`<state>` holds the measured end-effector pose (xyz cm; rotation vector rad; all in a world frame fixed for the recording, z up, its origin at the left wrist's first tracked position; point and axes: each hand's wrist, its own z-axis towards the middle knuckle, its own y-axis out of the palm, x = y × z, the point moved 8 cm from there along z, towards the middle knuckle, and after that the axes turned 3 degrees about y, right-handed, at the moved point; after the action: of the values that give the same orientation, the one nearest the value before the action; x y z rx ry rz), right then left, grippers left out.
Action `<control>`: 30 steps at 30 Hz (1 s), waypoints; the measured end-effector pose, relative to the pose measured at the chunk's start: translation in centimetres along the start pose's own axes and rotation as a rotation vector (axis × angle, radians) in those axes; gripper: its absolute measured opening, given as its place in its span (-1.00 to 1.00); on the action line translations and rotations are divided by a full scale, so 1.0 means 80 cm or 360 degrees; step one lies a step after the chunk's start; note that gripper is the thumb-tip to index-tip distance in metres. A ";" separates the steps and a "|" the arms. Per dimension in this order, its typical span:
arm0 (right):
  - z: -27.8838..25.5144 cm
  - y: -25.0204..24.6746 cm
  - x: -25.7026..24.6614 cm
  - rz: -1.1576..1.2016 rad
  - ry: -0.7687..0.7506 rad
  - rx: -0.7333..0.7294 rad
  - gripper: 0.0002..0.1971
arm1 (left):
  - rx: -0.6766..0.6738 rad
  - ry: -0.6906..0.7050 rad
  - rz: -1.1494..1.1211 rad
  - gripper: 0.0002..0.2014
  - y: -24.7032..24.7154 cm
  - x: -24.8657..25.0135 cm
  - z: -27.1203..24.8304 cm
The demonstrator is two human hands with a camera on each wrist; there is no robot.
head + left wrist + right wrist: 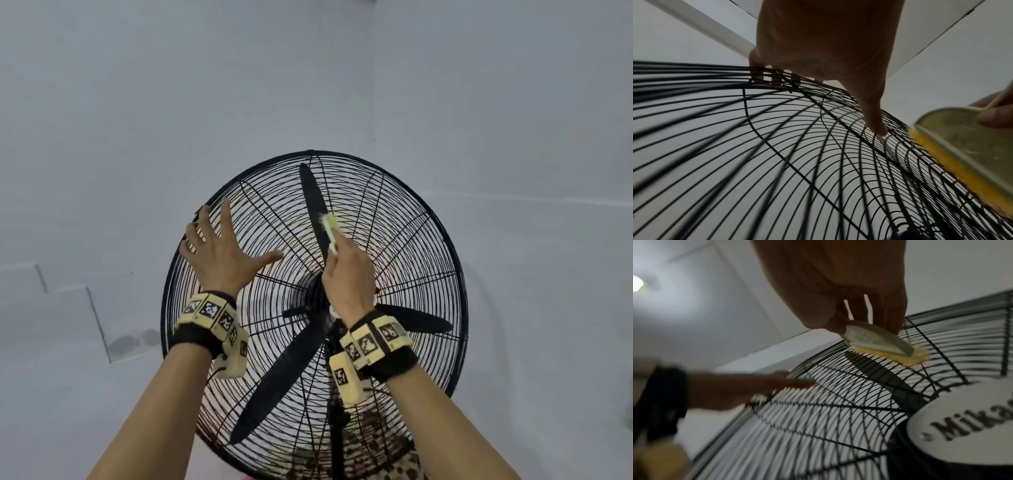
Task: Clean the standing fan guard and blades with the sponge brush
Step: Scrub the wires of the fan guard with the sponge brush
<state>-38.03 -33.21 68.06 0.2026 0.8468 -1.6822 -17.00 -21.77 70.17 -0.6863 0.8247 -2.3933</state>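
Black wire fan guard [394,219] fills the near centre of the head view, three black blades [313,202] behind it. Left hand [222,253] lies flat on the guard's upper left, fingers straight and spread, fingertips [756,65] at the rim; it grasps nothing. Right hand [347,274] pinches the sponge brush [329,228] by its pale handle. The yellow sponge edge [906,357] touches the guard wires over the upper blade, right of the left hand. White hub badge [966,426] reads "Mika", rest cut off.
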 end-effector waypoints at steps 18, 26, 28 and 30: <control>-0.014 -0.002 0.027 0.0180 0.0056 -0.0004 -0.57 | 0.0119 -0.0091 -0.0123 0.38 -0.008 -0.002 -0.001; -0.048 0.016 0.023 0.0323 -0.0123 -0.0202 -0.56 | 0.0075 -0.0109 -0.0113 0.38 -0.012 0.007 -0.003; -0.042 0.000 0.042 0.0323 0.0000 -0.0029 -0.57 | 0.0088 -0.0101 -0.0126 0.37 -0.014 0.007 -0.006; -0.043 -0.002 0.054 0.0234 0.0098 0.0060 -0.53 | 0.0096 -0.0077 -0.0131 0.37 -0.016 0.009 -0.007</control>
<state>-40.53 -34.40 63.31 0.3363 0.8258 -1.5614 -18.27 -21.12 70.81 -0.7645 0.7146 -2.4540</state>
